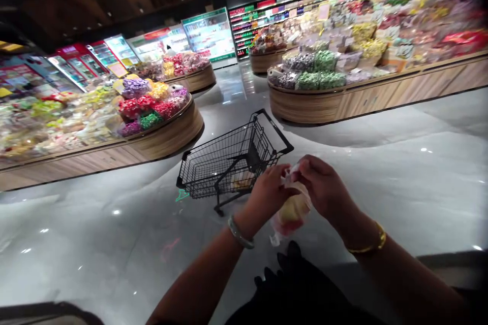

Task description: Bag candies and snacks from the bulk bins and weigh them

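Both my hands are closed on the gathered top of a clear plastic bag (293,210), which hangs below them. Inside it is something round and yellowish with red at the bottom, perhaps fruit; its kind is not clear. My left hand (270,187), with a pale bangle at the wrist, pinches the bag's neck from the left. My right hand (324,183), above a gold bracelet, grips the same neck from the right. Just beyond my left hand stands a black wire shopping cart (224,157), with a small yellowish packet (242,181) low in it.
Wood-sided display stands (168,137) heaped with colourful wrapped goods are on the left. A similar long stand (305,106) runs along the right. Glass-fronted coolers (209,35) and bottle shelves (244,25) line the back. The shiny grey floor (114,233) runs between them.
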Demonstrator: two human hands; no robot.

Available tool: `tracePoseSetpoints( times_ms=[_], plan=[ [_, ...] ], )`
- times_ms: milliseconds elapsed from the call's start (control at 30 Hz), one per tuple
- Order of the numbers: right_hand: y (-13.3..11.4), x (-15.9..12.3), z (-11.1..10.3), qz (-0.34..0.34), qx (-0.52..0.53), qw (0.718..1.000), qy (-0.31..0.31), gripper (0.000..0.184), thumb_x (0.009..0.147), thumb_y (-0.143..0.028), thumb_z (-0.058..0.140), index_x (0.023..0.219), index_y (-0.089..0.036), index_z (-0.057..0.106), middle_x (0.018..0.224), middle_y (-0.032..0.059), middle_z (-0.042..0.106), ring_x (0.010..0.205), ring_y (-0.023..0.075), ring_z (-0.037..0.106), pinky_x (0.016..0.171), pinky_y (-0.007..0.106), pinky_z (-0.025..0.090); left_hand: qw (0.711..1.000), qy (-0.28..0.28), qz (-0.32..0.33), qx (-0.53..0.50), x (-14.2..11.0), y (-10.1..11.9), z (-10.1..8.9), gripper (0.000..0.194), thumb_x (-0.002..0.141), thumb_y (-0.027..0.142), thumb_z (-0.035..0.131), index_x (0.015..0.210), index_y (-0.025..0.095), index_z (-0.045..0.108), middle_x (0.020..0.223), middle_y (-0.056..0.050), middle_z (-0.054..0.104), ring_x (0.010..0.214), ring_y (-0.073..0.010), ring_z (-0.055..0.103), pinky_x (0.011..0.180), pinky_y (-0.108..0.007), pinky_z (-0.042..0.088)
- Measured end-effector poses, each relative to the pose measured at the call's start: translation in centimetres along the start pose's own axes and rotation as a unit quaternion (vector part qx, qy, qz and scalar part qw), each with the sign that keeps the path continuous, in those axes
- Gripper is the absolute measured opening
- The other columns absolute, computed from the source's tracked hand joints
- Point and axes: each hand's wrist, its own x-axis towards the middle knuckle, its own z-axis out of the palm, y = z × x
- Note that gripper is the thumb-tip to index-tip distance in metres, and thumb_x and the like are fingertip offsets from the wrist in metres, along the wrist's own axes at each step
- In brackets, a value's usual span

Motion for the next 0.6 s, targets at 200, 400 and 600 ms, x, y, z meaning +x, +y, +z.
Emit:
tracePoseSetpoints(
  times_ms=[200,400,600],
  plan=[
    [0.5,10.1,3.0,-0.038,-0.052,0.990,-0.125,0.028,0.093,-0.043,0.057,0.078,-0.022,0.064,0.080,0.0021,0.067,0.080,0.0171,0.062,0.078,0.034,0.051,0.991,0.037,-0.010,0.129,7.8,-3.7,-7.7,0.009,0.077,0.022,0.072,0.068,0.022,0.069,0.072,-0.001,0.066,0.071,-0.0167,0.059,0.068,-0.029,0.043],
    [3.7,17.6,-0.2,-0.024,-0.088,0.995,-0.050,0.026,0.090,-0.047,0.061,0.099,-0.025,0.071,0.095,0.0041,0.072,0.091,0.0196,0.067,0.091,0.040,0.053,0.983,0.112,-0.037,0.143,15.5,-11.1,-15.5,0.010,0.071,0.023,0.076,0.081,0.023,0.076,0.086,0.000,0.075,0.083,-0.0192,0.069,0.079,-0.031,0.052],
    [9.4,16.8,-8.9,0.124,-0.189,0.956,0.187,0.028,0.075,-0.056,0.074,0.086,-0.030,0.076,0.094,0.0118,0.072,0.089,0.0286,0.069,0.088,0.051,0.054,0.977,0.029,-0.119,0.173,21.4,-25.2,-18.3,0.010,0.074,0.018,0.073,0.083,0.020,0.075,0.092,-0.002,0.075,0.091,-0.0198,0.069,0.088,-0.032,0.053]
  ],
)
